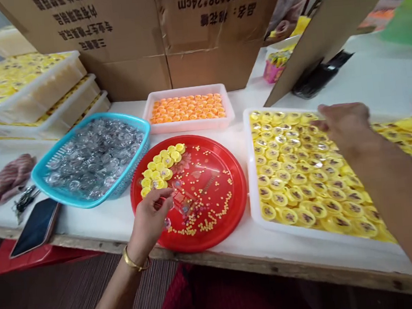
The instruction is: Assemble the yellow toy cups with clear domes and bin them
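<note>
Over the near left side of the red tray (214,167), you are curling your left hand (152,216), thumb and finger bent close together; whether it is gripping anything, you cannot tell from here. Clustered yellow pieces (165,163) are lying just beyond it, while tiny pale beads (228,200) are scattering across the tray. Your right hand (347,118) is hovering or resting at the far part of the white tub (252,179), above its yellow discs (305,191); blur is probably hiding whether its fingers are pinching one.

Around you, a blue basket (117,193) of clear domes (94,159) is crowding the tray's left, and an orange-filled tub (189,126) is sitting behind. A cardboard box (135,50) is walling off the back, its brown panel (318,34) slanting toward the right hand. A phone (35,227) is overhanging the tabletop (104,226) edge.
</note>
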Motion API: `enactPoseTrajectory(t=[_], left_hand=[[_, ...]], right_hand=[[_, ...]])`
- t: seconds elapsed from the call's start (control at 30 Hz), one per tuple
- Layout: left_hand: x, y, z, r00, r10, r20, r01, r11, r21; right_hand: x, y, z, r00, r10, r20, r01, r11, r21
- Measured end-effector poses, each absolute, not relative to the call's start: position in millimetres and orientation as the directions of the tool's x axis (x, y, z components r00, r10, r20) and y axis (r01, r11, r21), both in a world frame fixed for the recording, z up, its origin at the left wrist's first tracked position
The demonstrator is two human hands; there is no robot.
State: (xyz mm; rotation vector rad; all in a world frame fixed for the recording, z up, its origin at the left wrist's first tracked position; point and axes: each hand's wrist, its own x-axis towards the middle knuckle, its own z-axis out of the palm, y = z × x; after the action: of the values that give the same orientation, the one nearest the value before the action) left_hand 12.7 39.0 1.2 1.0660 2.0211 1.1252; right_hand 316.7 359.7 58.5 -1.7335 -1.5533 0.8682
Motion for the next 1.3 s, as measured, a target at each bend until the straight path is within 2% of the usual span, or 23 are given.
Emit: enactPoseTrajectory(t=[0.07, 0.1, 0.13, 0.17, 0.2, 0.27, 0.37, 0.47, 0.63, 0.7, 0.77, 0.87, 0.97, 1.03, 1.1, 1.13, 1.2, 1.3], left_hand=[[11.7, 35.1, -3.9, -0.375, 0.927, 0.009, 0.647, 0.255, 0.719], [13.6, 34.3, -5.5, -0.287, 0.957, 0.035, 0.756, 0.204, 0.622], [16.7, 34.4, -6.4, -0.203, 0.978, 0.039, 0.836, 0.152, 0.527], [20.5, 35.2, -6.5, -0.131, 0.991, 0.029, 0.894, 0.106, 0.435], [24.5, 36.5, -6.0, -0.072, 0.997, 0.006, 0.935, 0.066, 0.348], [31.7, 39.5, -4.5, -0.002, 0.998, -0.057, 0.978, 0.014, 0.208], [36.9, 41.7, -4.6, 0.011, 0.996, -0.092, 0.993, -0.001, 0.115], [37.2, 41.8, -8.9, 0.019, 0.999, -0.043, 0.994, -0.014, 0.111], [37.2, 42.4, -13.6, 0.057, 0.998, -0.010, 0.986, -0.054, 0.159], [37.5, 41.5, -12.8, 0.053, 0.999, 0.000, 0.964, -0.051, 0.262], [37.8, 40.0, -11.7, -0.005, 1.000, 0.015, 0.906, -0.002, 0.423], [38.4, 39.1, -12.9, -0.180, 0.983, -0.045, 0.734, 0.164, 0.659], [38.5, 41.4, -18.8, -0.324, 0.929, -0.177, 0.449, 0.316, 0.836], [37.6, 43.9, -23.1, -0.350, 0.897, -0.271, 0.209, 0.357, 0.910], [35.3, 46.1, -25.0, -0.327, 0.883, -0.337, 0.080, 0.381, 0.921], [33.5, 47.0, -24.7, -0.320, 0.882, -0.346, 0.110, 0.397, 0.911], [29.1, 47.8, -21.1, -0.339, 0.889, -0.307, 0.339, 0.420, 0.842], [23.1, 46.6, -10.8, -0.430, 0.897, -0.100, 0.698, 0.401, 0.593]], right_hand=[[307.3, 337.3, 67.6, 0.218, 0.975, 0.050, 0.515, -0.072, -0.854], [298.5, 318.9, 73.4, 0.225, 0.968, 0.109, 0.469, -0.009, -0.883], [287.0, 296.7, 78.9, 0.134, 0.975, 0.175, 0.434, 0.101, -0.895], [273.2, 272.2, 83.1, -0.042, 0.976, 0.215, 0.448, 0.211, -0.869], [257.8, 247.5, 85.2, -0.229, 0.962, 0.148, 0.496, 0.246, -0.833], [225.5, 206.7, 81.0, -0.568, 0.822, -0.043, 0.552, 0.342, -0.761], [181.7, 187.5, 57.9, -0.743, 0.664, -0.082, 0.584, 0.584, -0.564], [145.7, 211.8, 32.7, -0.714, 0.697, -0.073, 0.655, 0.627, -0.423], [99.1, 253.4, 9.1, -0.709, 0.705, 0.017, 0.655, 0.667, -0.356], [86.2, 259.0, 1.8, -0.725, 0.688, 0.027, 0.644, 0.691, -0.328], [76.7, 261.8, -5.1, -0.741, 0.671, 0.027, 0.634, 0.712, -0.302], [68.5, 264.7, -12.1, -0.747, 0.664, 0.019, 0.636, 0.722, -0.272], [70.7, 267.3, -12.3, -0.732, 0.681, 0.006, 0.659, 0.710, -0.251], [80.2, 268.0, -8.5, -0.725, 0.689, -0.004, 0.670, 0.703, -0.240], [96.4, 265.8, -2.5, -0.726, 0.688, -0.021, 0.672, 0.703, -0.233], [106.7, 262.9, 1.1, -0.727, 0.685, -0.033, 0.673, 0.703, -0.231], [130.1, 252.1, 8.5, -0.725, 0.686, -0.063, 0.679, 0.697, -0.230], [167.2, 223.3, 17.2, -0.704, 0.703, -0.102, 0.704, 0.671, -0.231]])
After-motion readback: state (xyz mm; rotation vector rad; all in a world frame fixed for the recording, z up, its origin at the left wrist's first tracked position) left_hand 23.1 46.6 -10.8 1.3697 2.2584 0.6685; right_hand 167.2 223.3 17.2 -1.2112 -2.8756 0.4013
